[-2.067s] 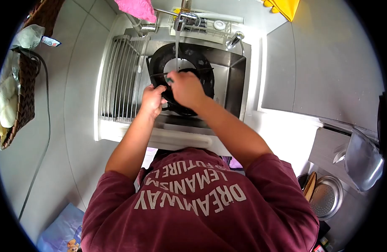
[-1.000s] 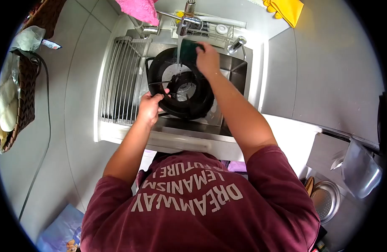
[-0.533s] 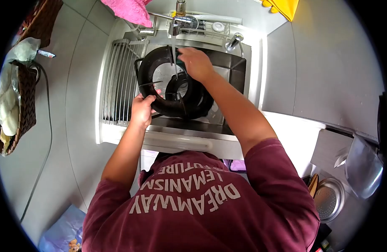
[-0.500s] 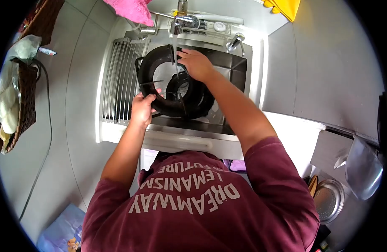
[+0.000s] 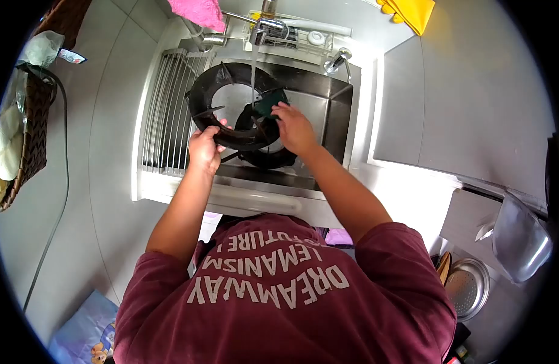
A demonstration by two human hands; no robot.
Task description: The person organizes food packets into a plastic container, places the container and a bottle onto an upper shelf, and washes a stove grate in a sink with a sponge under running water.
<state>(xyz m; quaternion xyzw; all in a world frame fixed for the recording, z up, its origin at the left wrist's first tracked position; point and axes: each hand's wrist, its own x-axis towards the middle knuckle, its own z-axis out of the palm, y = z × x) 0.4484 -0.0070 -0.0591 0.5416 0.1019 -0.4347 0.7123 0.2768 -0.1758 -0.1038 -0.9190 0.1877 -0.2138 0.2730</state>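
Observation:
A black ring-shaped stove grate [image 5: 202, 91] with inward prongs is held tilted over the sink [image 5: 319, 109]. My left hand [image 5: 205, 148] grips its near left rim, thumb on top. My right hand [image 5: 296, 128] has its fingers closed on a dark green scouring pad [image 5: 271, 103], which lies against the grate's right side. Water runs from the faucet [image 5: 268, 30] down by the pad. Beneath, a second black ring [image 5: 267, 159] rests in the sink, partly hidden by the held one.
A metal roll-up drying rack [image 5: 164, 115] covers the sink's left side. Behind the faucet stands a wire caddy [image 5: 322, 45]. A pink cloth [image 5: 197, 12] hangs at upper left, yellow gloves [image 5: 413, 15] at upper right. Wicker baskets [image 5: 37, 127] are at far left.
The held grate has turned and shifted slightly left, showing more of the ring beneath. My right hand has moved down along its right side, and the green pad now shows.

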